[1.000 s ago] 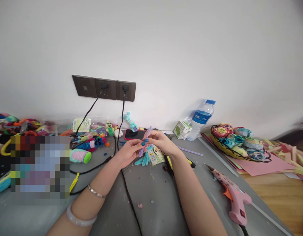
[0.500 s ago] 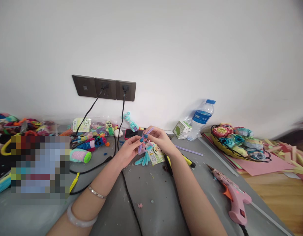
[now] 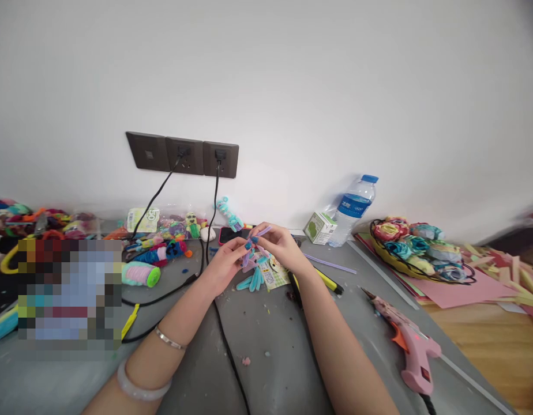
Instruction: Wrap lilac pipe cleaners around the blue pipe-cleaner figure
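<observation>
My left hand [image 3: 226,262] and my right hand [image 3: 280,246] meet above the middle of the grey table, both closed on a purple pipe cleaner [image 3: 262,231]. Its upper end sticks out past my right fingers; the lower part bends between my fingertips, largely hidden. Just below my hands lie a bundle of light-blue pipe cleaner loops [image 3: 252,281] and a green-checked card [image 3: 275,274]. Another purple pipe cleaner [image 3: 331,264] lies to the right of my right wrist. Yellow-and-black handled pliers [image 3: 329,282] are partly covered by my right forearm.
A pink glue gun [image 3: 407,340] lies at right. A water bottle [image 3: 353,210] and small box [image 3: 321,228] stand by the wall. Flowers fill a basket [image 3: 379,253]. Black cords [image 3: 226,340] cross the table; a pink-and-green spool [image 3: 141,274] lies left.
My fingers shift slightly around the purple pipe cleaner, and its upper end tilts a little lower. Everything else on the table stays in place.
</observation>
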The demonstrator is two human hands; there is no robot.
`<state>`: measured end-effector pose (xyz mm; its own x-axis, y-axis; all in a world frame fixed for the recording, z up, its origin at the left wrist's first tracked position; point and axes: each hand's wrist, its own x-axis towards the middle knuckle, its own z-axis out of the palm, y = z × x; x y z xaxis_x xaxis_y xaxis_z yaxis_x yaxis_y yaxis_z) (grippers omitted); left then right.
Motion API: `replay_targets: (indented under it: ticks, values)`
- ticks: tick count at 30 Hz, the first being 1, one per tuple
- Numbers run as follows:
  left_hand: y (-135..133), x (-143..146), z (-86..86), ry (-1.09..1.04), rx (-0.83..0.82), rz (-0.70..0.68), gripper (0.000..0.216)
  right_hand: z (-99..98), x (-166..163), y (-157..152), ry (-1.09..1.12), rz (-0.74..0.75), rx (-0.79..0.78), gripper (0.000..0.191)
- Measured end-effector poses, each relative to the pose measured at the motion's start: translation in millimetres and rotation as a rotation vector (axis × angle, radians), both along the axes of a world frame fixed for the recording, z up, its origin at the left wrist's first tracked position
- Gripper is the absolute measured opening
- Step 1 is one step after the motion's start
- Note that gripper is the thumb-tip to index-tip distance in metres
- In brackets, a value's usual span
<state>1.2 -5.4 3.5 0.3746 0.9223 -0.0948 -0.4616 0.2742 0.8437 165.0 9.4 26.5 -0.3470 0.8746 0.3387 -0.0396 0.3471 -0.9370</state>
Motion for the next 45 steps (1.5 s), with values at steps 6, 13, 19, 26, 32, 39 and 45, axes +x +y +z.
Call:
replay_targets:
  ticks: [6, 13, 19, 26, 32, 39, 45]
  values:
    - [-0.7, 1.8, 0.6, -0.043, -0.032, 0.063, 0.026, -2.1, -0.8, -0.1, -0.072, -0.057, 0.071, 0.018]
    - [1.7, 1.1, -1.3, -0.108, -0.092, 0.106, 0.025, -9.6, -0.5, 3.8, -0.114, -0.044, 0.174, 0.015]
    - [6.2, 0.1, -5.0, -0.172, -0.180, 0.169, 0.022, -7.4, -0.2, 2.9, -0.168, -0.024, 0.212, 0.021]
    - [7.4, 0.8, -5.4, -0.227, -0.167, 0.225, 0.023, -3.8, -2.2, 1.8, -0.230, -0.053, 0.295, 0.021]
    - [7.9, 0.8, -7.0, -0.260, -0.151, 0.236, 0.023, -1.9, -5.0, 0.4, -0.178, -0.078, 0.260, 0.014]
    - [12.1, -3.4, -8.7, -0.220, -0.089, 0.276, 0.022, -3.2, -4.4, 0.3, -0.198, -0.038, 0.273, 0.016]
    - [12.0, -5.8, -10.6, -0.136, 0.010, 0.346, 0.023, -6.0, -3.6, 1.2, -0.223, -0.039, 0.232, 0.019]
